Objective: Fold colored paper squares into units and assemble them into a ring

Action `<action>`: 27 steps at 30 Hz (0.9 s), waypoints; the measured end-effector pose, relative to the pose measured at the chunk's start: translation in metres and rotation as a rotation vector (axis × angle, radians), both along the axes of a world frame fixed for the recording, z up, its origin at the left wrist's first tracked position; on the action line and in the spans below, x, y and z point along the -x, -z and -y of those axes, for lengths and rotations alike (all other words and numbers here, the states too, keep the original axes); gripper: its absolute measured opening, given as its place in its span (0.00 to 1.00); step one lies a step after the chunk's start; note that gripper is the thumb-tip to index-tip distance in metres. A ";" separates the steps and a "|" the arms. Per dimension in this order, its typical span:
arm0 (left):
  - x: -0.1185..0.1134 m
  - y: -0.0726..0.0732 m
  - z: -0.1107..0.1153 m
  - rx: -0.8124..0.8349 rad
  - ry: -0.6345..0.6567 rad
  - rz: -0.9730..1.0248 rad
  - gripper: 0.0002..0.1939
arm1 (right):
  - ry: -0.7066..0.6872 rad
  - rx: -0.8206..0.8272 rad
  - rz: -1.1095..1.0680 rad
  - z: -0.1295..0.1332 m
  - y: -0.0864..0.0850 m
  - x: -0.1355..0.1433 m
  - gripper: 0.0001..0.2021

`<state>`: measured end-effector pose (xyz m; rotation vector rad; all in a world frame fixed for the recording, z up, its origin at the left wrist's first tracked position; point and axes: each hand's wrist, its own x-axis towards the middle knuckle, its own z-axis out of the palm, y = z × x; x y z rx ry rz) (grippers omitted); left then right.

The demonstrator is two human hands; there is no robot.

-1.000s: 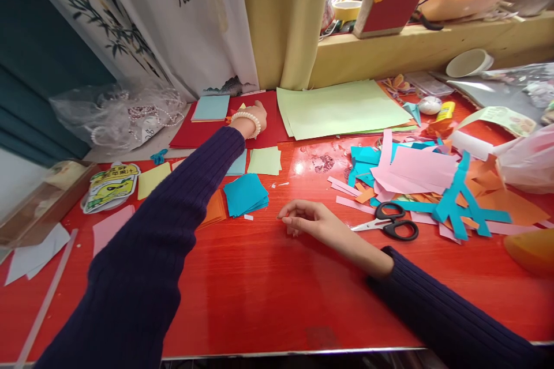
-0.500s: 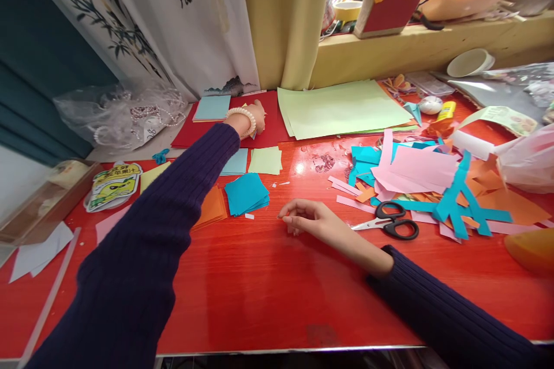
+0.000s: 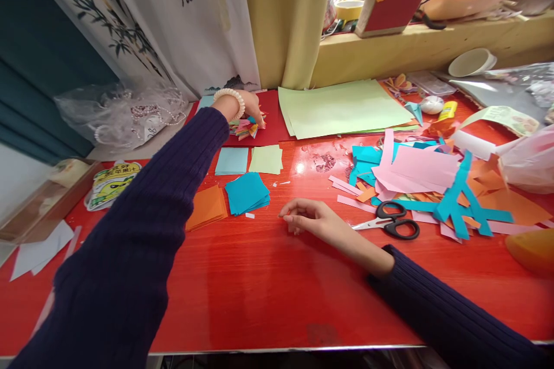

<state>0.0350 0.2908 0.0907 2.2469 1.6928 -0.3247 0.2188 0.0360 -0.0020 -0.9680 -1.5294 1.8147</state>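
Note:
At the back of the red table, my left hand [image 3: 250, 106] reaches down with its fingers closed around small multicoloured folded paper pieces [image 3: 243, 128]. They lie over a red paper sheet [image 3: 270, 109], and the hand hides part of them. My right hand [image 3: 306, 218] rests on the table, holding nothing, its fingers loosely curled and apart. Black-handled scissors [image 3: 396, 222] lie beside its wrist. Between the hands are small paper stacks: teal [image 3: 246, 193], orange [image 3: 208, 207], light blue [image 3: 232, 161] and pale green [image 3: 265, 159].
Large pale green sheets [image 3: 341, 108] lie at the back. Paper scraps [image 3: 424, 170] are heaped on the right, near a yellow glue stick [image 3: 448, 110]. At the left are a plastic bag with beads [image 3: 130, 115], a cartoon pouch [image 3: 113, 184] and a wooden box [image 3: 56, 204].
My left hand has shifted slightly left and its forearm has moved left, uncovering more folded paper pieces and the orange stack. My right hand has stayed in place.

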 end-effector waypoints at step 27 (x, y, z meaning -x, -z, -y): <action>-0.007 -0.016 0.013 0.076 -0.143 0.020 0.18 | 0.004 0.017 0.002 0.001 -0.003 0.000 0.08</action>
